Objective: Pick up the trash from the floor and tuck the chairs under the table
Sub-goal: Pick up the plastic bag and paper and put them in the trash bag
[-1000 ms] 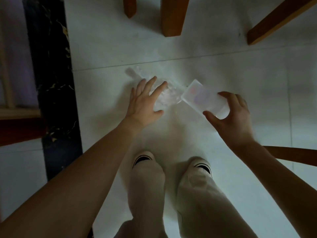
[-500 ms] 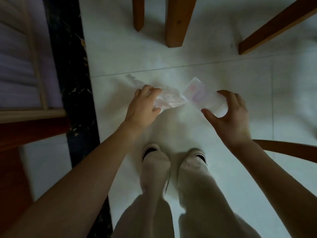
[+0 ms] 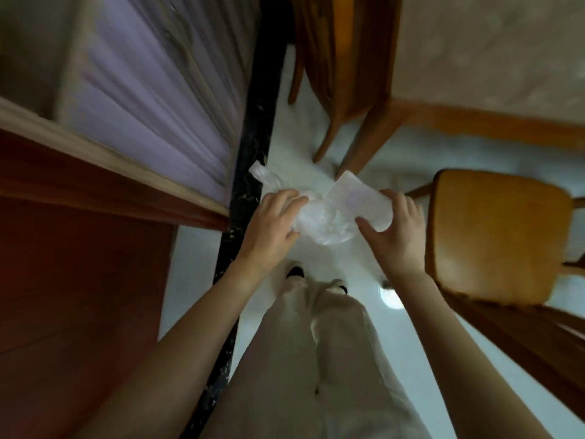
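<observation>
Head view: left hand [image 3: 272, 224] clutches crumpled plastic bag [image 3: 319, 221], right hand [image 3: 394, 229] grips white packet [image 3: 361, 201]; the slippery plastic could slip loose.

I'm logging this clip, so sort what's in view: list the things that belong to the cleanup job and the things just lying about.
Part of the job:
crumpled clear plastic bag, in left hand
flat white packet, in right hand
wooden chair
second wooden chair
table

Just there:
lilac curtain
black floor strip
round floor fitting
</observation>
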Demonstrator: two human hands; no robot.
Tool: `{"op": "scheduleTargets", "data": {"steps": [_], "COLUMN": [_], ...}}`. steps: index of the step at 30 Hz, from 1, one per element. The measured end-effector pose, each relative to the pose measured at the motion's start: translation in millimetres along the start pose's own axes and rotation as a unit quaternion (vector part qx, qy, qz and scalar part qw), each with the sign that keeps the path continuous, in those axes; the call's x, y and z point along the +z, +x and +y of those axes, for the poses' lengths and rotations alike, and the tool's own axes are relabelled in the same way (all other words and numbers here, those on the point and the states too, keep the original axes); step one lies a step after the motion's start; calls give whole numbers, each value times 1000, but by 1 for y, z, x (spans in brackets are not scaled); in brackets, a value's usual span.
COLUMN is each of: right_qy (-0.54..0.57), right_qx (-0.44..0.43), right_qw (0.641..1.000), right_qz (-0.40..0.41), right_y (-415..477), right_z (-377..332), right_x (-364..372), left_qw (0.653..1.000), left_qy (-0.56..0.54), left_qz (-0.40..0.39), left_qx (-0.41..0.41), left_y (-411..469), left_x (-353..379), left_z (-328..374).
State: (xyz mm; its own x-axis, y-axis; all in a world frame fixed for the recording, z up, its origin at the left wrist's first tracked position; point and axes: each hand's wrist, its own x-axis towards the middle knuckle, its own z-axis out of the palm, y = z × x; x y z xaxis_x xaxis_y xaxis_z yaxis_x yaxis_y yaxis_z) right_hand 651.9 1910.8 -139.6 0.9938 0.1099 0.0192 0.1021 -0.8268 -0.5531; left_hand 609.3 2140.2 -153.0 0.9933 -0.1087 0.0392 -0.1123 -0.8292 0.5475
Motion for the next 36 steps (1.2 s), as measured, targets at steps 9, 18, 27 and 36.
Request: {"op": "scheduleTargets", "data": {"steps": [9, 18, 27, 36], "right_qy": [-10, 37, 49, 74], "right_qx": [-247, -503, -655, -736], "right_qw": [966, 848, 678, 551], "right_qz": [-72, -160, -330, -386], "right_y": [26, -2, -123, -292], "right_z": [-107, -163, -190, -211], "right_x": [-89, -67, -35, -28], "left_qw": [980, 898, 733, 616], "left_qy": [62, 111, 101, 133], "left_qz": [175, 304, 420, 461], "left_qx": [-74, -297, -526, -625], "left_y": [-79, -214, -376, -527], "left_x": [-131, -123, -40, 21], "left_z": [43, 84, 205, 306]}}
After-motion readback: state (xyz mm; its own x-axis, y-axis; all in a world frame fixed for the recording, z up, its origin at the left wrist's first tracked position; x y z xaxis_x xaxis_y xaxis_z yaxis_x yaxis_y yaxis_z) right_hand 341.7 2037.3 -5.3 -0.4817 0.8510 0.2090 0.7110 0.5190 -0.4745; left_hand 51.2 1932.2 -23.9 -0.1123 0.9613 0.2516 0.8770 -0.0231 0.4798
